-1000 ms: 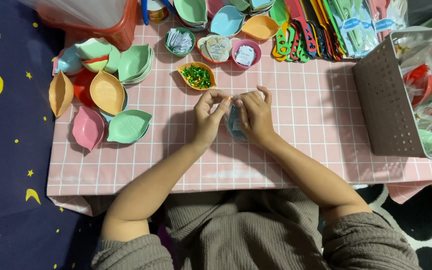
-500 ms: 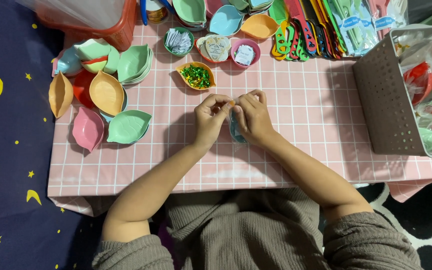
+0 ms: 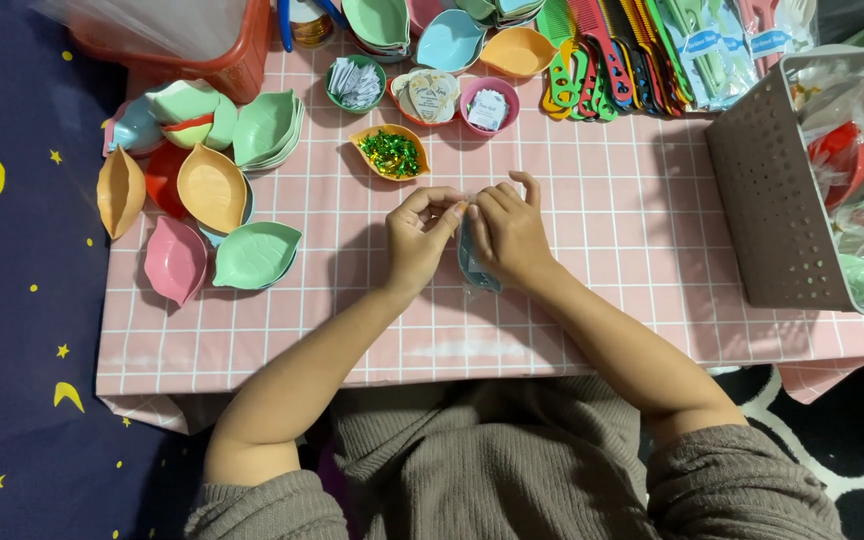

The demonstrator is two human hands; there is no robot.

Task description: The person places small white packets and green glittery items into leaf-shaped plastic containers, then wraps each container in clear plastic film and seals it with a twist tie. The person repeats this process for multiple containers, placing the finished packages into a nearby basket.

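Note:
Both my hands meet over the middle of the pink checked table (image 3: pixel 652 250). My left hand (image 3: pixel 417 240) pinches something small and clear at its fingertips, right against my right hand (image 3: pixel 507 232). A light blue leaf-shaped dish (image 3: pixel 474 268), partly hidden, is held under my right hand's fingers. Just beyond the hands stands an orange leaf dish of green twist ties (image 3: pixel 390 152).
Leaf-shaped dishes in orange (image 3: pixel 210 187), pink (image 3: pixel 174 260) and green (image 3: pixel 255 254) lie at the left. Small bowls of paper tags (image 3: pixel 356 82) and a row of coloured combs (image 3: pixel 592 55) line the back. A brown perforated basket (image 3: pixel 777 200) with wrapped items stands at the right.
My hands have stayed together in the same place; only the fingers have shifted a little around the small clear piece and the blue dish.

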